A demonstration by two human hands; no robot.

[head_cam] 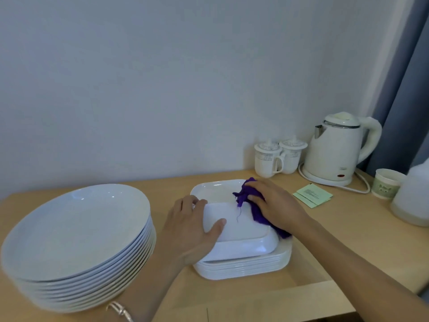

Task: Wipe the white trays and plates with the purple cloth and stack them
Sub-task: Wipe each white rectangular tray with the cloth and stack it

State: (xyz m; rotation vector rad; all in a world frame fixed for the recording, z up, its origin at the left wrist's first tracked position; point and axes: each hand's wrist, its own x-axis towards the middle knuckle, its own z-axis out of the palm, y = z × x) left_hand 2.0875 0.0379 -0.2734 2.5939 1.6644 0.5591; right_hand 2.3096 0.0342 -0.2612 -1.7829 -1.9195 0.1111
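The left hand [192,226] grips an upturned white tray [246,228]. Just beside it, the right hand [276,203] clutches the purple cloth [243,195] against the tray.

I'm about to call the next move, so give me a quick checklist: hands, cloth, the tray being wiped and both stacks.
1. Left hand grips the upturned tray: ok.
2. Right hand holds the purple cloth against that tray: ok.
3. Tray ready to stack: not ok, it lies bottom up on the square tray stack.
4. Tray wiped clean: cannot tell.
5. Round plate stack neat: ok.
6. Kettle well away from the work: ok.
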